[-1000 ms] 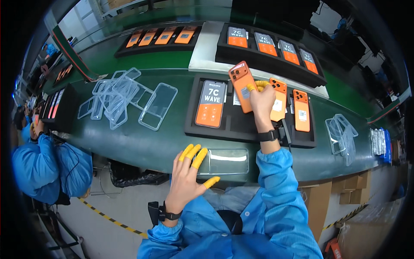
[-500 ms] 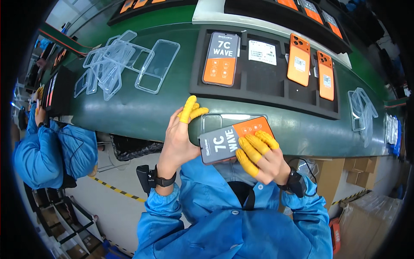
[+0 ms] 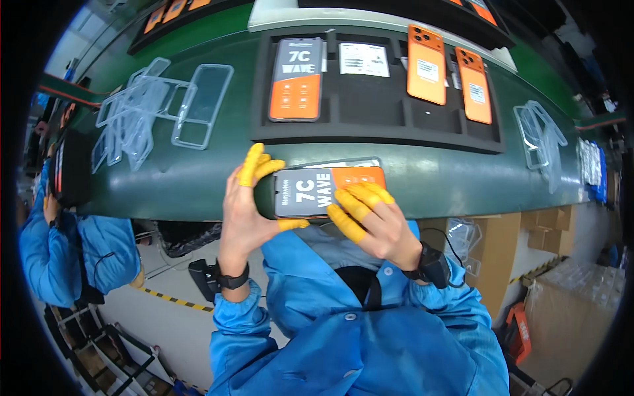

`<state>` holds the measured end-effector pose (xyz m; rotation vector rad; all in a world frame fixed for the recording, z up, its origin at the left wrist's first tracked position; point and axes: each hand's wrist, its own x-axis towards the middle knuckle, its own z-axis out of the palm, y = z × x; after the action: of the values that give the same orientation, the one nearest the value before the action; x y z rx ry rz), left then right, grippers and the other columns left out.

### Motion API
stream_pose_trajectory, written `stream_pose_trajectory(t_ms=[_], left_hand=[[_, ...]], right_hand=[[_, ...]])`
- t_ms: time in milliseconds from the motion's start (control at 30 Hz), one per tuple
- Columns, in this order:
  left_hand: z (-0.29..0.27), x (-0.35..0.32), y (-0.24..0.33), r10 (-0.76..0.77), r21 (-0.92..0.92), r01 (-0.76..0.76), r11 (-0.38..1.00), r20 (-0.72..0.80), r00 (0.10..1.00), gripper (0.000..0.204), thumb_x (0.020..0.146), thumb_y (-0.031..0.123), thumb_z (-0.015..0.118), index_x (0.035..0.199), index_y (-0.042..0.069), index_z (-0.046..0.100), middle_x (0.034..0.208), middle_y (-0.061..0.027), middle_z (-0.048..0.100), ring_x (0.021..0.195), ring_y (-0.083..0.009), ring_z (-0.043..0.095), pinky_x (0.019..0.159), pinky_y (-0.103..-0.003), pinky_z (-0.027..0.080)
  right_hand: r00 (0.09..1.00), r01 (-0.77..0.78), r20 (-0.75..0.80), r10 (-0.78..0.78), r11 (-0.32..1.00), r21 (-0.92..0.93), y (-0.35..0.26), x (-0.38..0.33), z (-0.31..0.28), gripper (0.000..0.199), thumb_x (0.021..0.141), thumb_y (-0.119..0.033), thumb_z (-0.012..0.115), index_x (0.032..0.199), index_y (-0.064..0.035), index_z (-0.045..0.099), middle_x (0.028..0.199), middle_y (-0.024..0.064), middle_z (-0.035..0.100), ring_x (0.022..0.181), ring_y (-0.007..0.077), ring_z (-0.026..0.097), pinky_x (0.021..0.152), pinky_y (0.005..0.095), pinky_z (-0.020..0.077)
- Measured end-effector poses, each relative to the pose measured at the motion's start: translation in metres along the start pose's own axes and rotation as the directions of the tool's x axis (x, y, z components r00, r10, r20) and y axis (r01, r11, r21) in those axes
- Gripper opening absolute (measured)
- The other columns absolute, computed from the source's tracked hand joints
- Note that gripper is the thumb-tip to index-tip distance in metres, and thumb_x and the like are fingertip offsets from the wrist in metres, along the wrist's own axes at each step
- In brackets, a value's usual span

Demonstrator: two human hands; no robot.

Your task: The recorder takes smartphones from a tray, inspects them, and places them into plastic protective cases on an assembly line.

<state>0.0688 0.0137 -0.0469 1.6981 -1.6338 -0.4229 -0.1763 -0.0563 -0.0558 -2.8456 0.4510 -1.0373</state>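
Blue jacket: the person's own, nearest the camera.
Right hand: yellow-tipped and narrowed on the phone, this hand holds its orange end with fingertips over the front; the thumb cannot be made out.
Left hand: wide, this hand spreads thumb and fingers around the phone's grey end; whether the tips press on it, I cannot tell.
Phone: face up and sideways between the hands, over the clear case, whose far edge shows beyond it; how far it is seated, I cannot tell.
Bench: green, under the case.
Loose cases: a tangled clear heap at left, a smaller bunch at right.
Tray: black foam, beyond the hands, with one face-up phone, a white slip in the next slot, then two orange-backed phones.
Far tray: black, partly cut off at the top edge.
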Motion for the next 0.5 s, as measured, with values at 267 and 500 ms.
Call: stream_pose_trajectory(t_ms=[267,500], left_hand=[[-0.001,0.002,-0.002,0.032,0.027,-0.033,0.999,0.018,0.999,0.129,0.043,0.025,0.098,0.153,0.006,0.032,0.121,-0.0089,0.068,0.12,-0.0309,0.057,0.11,-0.043,0.038],[-0.009,0.003,-0.003,0.04,-0.036,-0.037,0.999,0.098,0.994,0.134,0.042,0.027,0.099,0.154,0.007,0.029,0.123,-0.0094,0.067,0.122,-0.0312,0.056,0.112,-0.044,0.035]], right_hand=[[0.964,-0.188,0.219,0.153,0.971,0.15,0.02,0.005,-0.011,0.045,0.073,-0.027,0.081,0.114,-0.0123,0.073,0.136,0.0181,0.056,0.127,0.038,0.052,0.106,0.0483,0.0439],[0.885,-0.423,0.257,0.387,0.9,0.102,0.038,-0.004,-0.025,0.066,0.067,-0.038,0.087,0.123,-0.0085,0.067,0.139,0.0174,0.051,0.129,0.0399,0.048,0.109,0.0488,0.0393]])
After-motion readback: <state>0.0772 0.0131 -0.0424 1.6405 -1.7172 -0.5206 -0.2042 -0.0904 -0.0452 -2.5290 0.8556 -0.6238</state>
